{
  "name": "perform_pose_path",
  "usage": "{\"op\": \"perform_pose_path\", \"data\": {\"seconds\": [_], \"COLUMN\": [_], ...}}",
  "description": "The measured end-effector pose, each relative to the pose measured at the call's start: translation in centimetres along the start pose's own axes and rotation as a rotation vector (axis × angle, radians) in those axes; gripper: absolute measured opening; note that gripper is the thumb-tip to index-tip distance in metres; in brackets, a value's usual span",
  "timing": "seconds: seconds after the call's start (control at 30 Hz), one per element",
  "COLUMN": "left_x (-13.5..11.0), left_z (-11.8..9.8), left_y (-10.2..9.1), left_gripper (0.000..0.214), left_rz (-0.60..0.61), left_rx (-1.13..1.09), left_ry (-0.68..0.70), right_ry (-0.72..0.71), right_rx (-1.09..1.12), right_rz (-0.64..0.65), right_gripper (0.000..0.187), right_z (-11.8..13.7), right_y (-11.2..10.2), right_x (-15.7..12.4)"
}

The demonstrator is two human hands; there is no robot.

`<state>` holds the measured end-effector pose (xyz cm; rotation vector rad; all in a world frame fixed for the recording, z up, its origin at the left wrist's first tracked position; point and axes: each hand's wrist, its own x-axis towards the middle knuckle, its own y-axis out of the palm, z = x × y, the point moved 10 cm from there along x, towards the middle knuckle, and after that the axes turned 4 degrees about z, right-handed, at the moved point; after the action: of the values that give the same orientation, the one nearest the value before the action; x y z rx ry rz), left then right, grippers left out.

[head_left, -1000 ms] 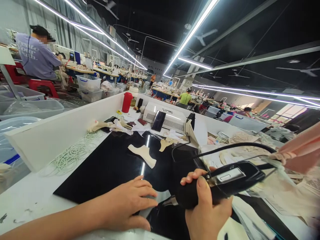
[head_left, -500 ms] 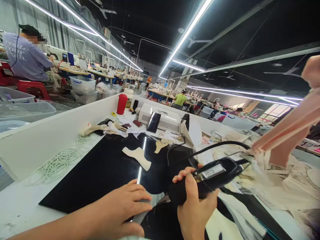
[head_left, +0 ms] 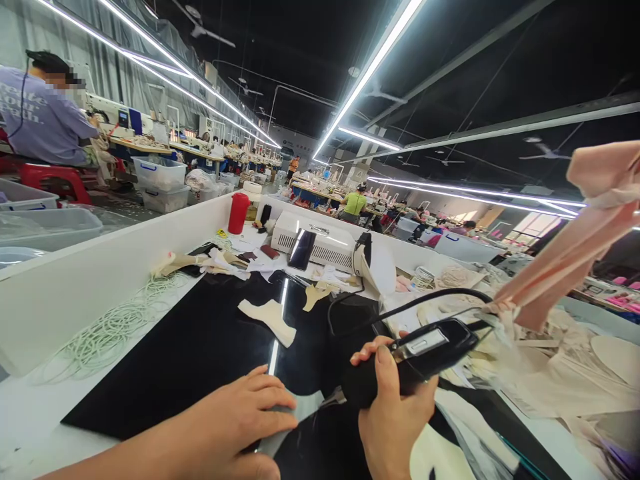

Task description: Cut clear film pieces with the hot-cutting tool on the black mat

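Observation:
My right hand (head_left: 393,417) is wrapped round a black handheld tool (head_left: 450,341) with a power cord and a silver plate on its side. From its front a narrow metal tip (head_left: 334,398) points left at the edge of a thin greyish piece (head_left: 307,405), close to the surface. Whether the tip touches it I cannot tell. My left hand (head_left: 240,417) lies flat with fingers stretched on that piece, which partly hides it. Underneath is a glossy black board (head_left: 190,347). A cream fabric piece (head_left: 270,321) lies on the board beyond my left hand.
Pale green cord (head_left: 105,340) lies tangled by the white side wall (head_left: 100,273). At the back stand a white vented machine (head_left: 330,247), a phone (head_left: 302,249) and a red flask (head_left: 239,213). Beige fabric (head_left: 565,373) is heaped at right, below hanging pink cloth (head_left: 555,260). A person (head_left: 50,113) sits far left.
The view has shifted slightly, and the scene sits a little further left. The metal tip shows more clearly beside the greyish piece. Both hands keep nearly the same pose.

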<state>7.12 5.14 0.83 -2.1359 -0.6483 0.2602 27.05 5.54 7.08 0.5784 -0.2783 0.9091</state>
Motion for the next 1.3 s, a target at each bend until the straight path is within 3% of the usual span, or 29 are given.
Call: {"op": "perform_pose_path", "data": {"seconds": [0.23, 0.37, 0.47, 0.63, 0.77, 0.87, 0.93, 0.97, 1.0, 1.07, 1.13, 1.3], "left_x": [-0.3, -0.5, -0.7, -0.4, -0.2, -0.1, -0.2, -0.2, -0.3, -0.3, -0.2, -0.2], "left_z": [0.0, 2.0, 4.3, 5.1, 4.7, 4.7, 4.7, 4.7, 4.7, 4.6, 4.4, 4.4], "left_y": [-0.2, -1.2, -1.4, -0.9, -1.2, -1.5, -1.8, -2.0, -2.2, -2.6, -3.0, -4.6], "left_gripper": [0.052, 0.037, 0.034, 0.026, 0.013, 0.004, 0.004, 0.003, 0.002, 0.003, 0.004, 0.008], "left_rz": [-0.015, -0.189, -0.307, -0.301, -0.274, -0.28, -0.299, -0.315, -0.332, -0.351, -0.348, -0.347], "left_rx": [-0.028, -0.044, -0.025, -0.006, -0.041, -0.099, -0.154, -0.185, -0.226, -0.319, -0.399, -0.497], "left_ry": [0.005, -0.073, -0.176, -0.198, -0.208, -0.223, -0.227, -0.228, -0.233, -0.246, -0.252, -0.249], "right_ry": [0.029, 0.008, -0.019, -0.008, -0.121, -0.134, -0.242, -0.331, -0.441, -0.569, -0.609, -0.211], "right_rx": [-0.043, -0.09, -0.166, -0.349, -0.637, -0.672, -0.622, -0.596, -0.576, -0.563, -0.59, -0.489], "right_rz": [0.006, -0.023, 0.039, 0.139, 0.183, 0.1, 0.004, -0.013, 0.011, 0.244, 0.531, 0.711], "right_gripper": [0.039, 0.042, 0.039, 0.047, 0.05, 0.062, 0.068, 0.062, 0.05, 0.022, 0.024, 0.042], "right_z": [-0.5, -0.1, 0.3, 1.1, 3.0, 3.6, 4.5, 4.9, 5.2, 4.1, 1.7, -5.5], "right_y": [0.2, -0.1, 0.1, -0.2, -0.5, -1.9, -3.0, -3.1, -2.7, -0.2, 3.0, 5.5], "right_x": [-0.1, 0.2, 0.5, 0.9, 1.3, 1.4, 0.6, -0.2, -1.2, -3.4, -6.0, -6.9]}}
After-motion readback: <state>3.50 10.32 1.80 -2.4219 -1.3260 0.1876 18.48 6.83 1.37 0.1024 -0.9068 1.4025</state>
